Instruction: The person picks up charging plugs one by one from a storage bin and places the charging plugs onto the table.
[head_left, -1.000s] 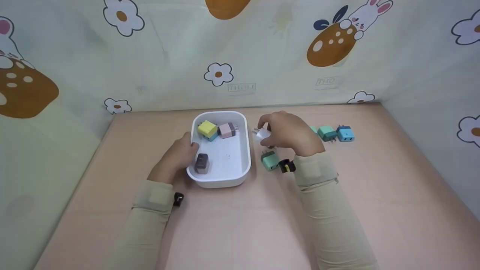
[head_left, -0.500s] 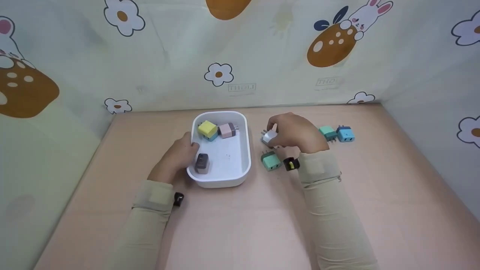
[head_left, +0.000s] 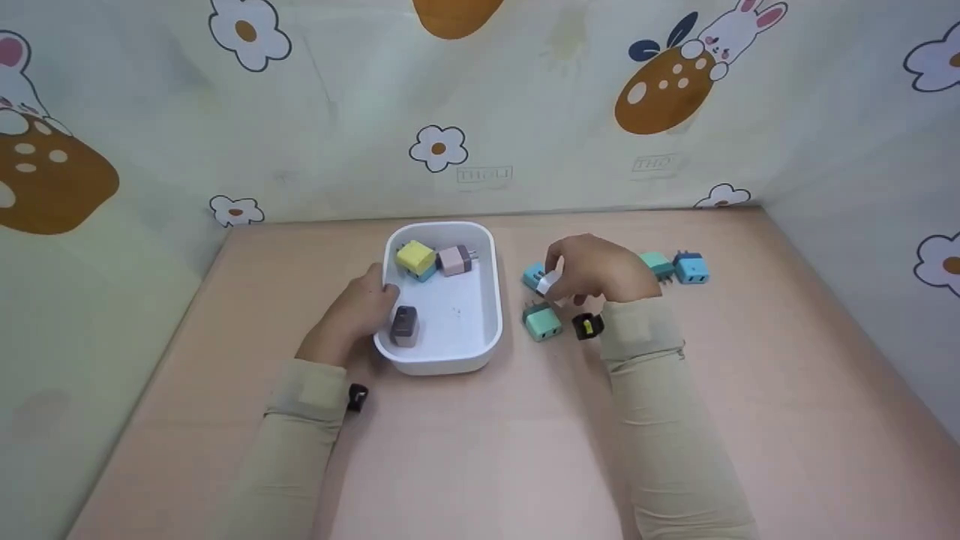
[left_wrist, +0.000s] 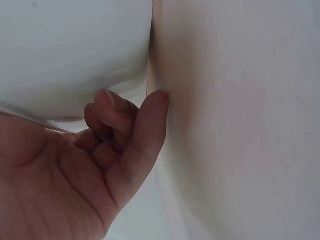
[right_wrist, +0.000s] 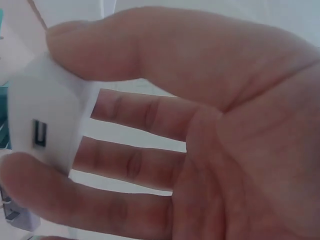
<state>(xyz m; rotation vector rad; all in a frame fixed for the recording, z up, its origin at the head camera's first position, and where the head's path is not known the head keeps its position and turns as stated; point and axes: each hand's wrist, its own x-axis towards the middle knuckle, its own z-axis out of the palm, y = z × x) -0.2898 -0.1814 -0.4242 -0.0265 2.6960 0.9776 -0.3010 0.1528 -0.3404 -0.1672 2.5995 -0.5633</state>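
Currently, right hand point(head_left: 604, 270): we pinch a white USB charger point(right_wrist: 50, 105)
Left hand point(head_left: 364, 306): we grip the white tray point(head_left: 454, 319) at left
Yellow charger point(head_left: 415, 256): far left inside

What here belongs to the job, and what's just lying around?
Likely the job:
White plug, in the right hand
White tray, held by the left hand
Yellow plug, pink plug, grey-topped plug, inside it
Left blue plug, left green plug, right green plug, right blue plug, outside it

Probably just surroundings:
Table
Patterned cloth
Black gadget by each wrist
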